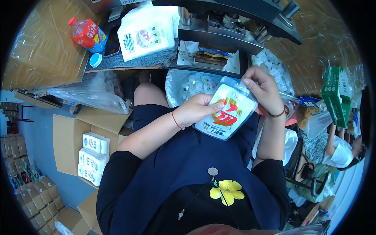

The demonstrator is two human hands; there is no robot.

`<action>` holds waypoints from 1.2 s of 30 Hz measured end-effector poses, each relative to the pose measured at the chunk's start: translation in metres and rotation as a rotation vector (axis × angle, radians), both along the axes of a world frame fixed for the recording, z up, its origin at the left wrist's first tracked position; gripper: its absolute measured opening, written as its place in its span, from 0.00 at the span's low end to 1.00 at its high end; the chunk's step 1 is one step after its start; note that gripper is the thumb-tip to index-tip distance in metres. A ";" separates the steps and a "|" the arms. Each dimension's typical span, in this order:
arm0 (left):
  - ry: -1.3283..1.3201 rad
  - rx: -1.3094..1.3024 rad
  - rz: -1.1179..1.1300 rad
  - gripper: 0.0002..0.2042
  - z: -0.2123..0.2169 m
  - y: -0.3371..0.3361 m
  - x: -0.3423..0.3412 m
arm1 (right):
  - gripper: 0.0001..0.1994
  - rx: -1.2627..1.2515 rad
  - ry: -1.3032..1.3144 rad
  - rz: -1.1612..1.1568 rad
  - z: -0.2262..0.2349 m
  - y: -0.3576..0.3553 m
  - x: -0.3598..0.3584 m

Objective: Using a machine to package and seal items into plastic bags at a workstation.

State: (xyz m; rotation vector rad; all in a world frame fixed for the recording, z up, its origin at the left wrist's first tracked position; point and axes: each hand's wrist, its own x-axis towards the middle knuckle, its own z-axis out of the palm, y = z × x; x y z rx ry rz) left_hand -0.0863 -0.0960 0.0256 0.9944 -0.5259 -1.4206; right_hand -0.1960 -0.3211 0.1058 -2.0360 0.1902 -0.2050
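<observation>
A flat plastic pouch [239,111] with clear edges, a white panel and red and green print is held tilted above my lap. My left hand [194,111] is closed on its left side, thumb lying across the front and fingers behind. At the top right corner, my right hand [264,89] pinches the clear edge between thumb and fingers. Whether it is one pouch or a thin stack, I cannot tell. Just beyond stands a bin [169,88] lined with clear plastic, with printed plastic pieces inside.
A metal press [231,25] stands ahead over the bin. At the far left, a stack of white printed pouches [147,37] lies on a grey cloth by a red-labelled bottle [89,35]. An open carton [70,145] of white packs sits left. A person [340,150] is at right.
</observation>
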 end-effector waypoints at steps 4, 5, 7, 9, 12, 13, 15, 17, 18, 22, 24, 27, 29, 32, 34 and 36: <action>0.046 -0.037 0.026 0.13 -0.006 0.003 0.002 | 0.19 -0.593 0.037 -0.313 -0.006 -0.030 0.002; 0.036 0.018 0.041 0.14 -0.009 0.000 0.009 | 0.19 -0.593 0.037 -0.315 -0.014 -0.050 -0.003; 0.047 0.000 0.129 0.14 -0.007 -0.003 0.027 | 0.21 -1.029 0.278 -0.357 -0.032 -0.075 -0.007; 0.061 -0.010 0.191 0.16 -0.005 -0.010 0.048 | 0.18 -0.961 0.292 -0.314 -0.044 -0.082 0.002; 0.117 0.014 0.195 0.18 0.005 -0.014 0.065 | 0.15 -0.855 0.154 -0.271 -0.065 -0.089 0.011; 0.104 0.034 0.212 0.18 0.005 -0.014 0.065 | 0.14 -0.874 0.082 -0.314 -0.068 -0.086 0.009; -0.062 -0.108 0.332 0.21 -0.007 -0.016 0.064 | 0.12 -0.890 0.008 -0.355 -0.071 -0.082 0.009; -0.983 0.209 0.641 0.22 -0.022 -0.002 0.107 | 0.09 -0.853 -0.160 -0.399 -0.072 -0.082 0.003; -1.272 0.167 0.819 0.24 -0.010 0.006 0.124 | 0.09 -0.850 -0.156 -0.401 -0.070 -0.078 -0.001; -2.182 0.495 0.621 0.32 -0.021 0.046 0.162 | 0.07 -0.557 -0.108 -0.551 -0.051 -0.058 -0.010; -2.125 0.302 0.404 0.28 -0.017 0.059 0.133 | 0.07 -0.500 -0.113 -0.539 -0.047 -0.050 -0.015; -1.812 0.244 0.579 0.18 -0.019 0.068 0.121 | 0.07 -0.345 -0.244 -0.430 -0.031 -0.011 -0.006; -1.228 0.095 0.769 0.13 -0.012 0.065 0.109 | 0.07 -0.525 -0.268 -0.187 -0.036 0.003 0.007; -0.963 0.079 0.594 0.09 -0.008 0.058 0.091 | 0.06 -0.443 -0.266 0.055 -0.025 0.032 0.026; -0.889 0.077 0.472 0.09 0.006 0.043 0.069 | 0.06 -0.286 -0.317 -0.024 -0.015 0.042 0.031; -0.920 0.147 0.388 0.09 0.021 0.033 0.051 | 0.05 0.037 -0.308 -0.167 -0.006 0.046 0.033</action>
